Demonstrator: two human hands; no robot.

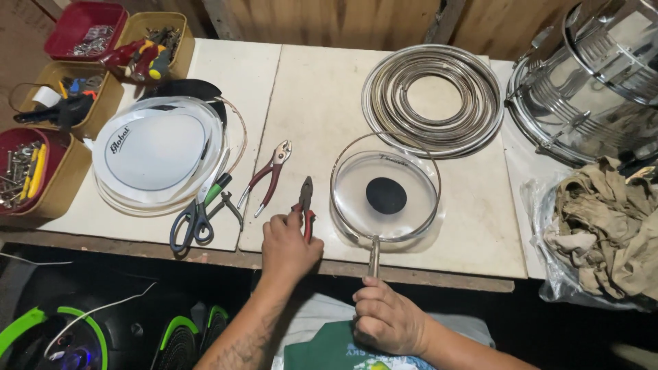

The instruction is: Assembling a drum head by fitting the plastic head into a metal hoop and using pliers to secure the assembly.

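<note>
My left hand (288, 247) rests at the table's front edge with its fingers around the red handles of a pair of pliers (305, 202) that lie on the white tabletop. My right hand (385, 318) is closed around the lower end of a thin metal strip (373, 257). That strip belongs to a metal hoop (336, 168) circling a clear drumhead with a black dot (386, 195), which lies flat on the table.
Slip-joint pliers (269, 175), scissors (195, 216) and a stack of white drumheads (157, 154) lie to the left. Coiled metal hoops (433, 99) sit behind, a chrome drum (589, 75) and a rag pile (606, 226) at right. Bins of tools (41, 171) line the left edge.
</note>
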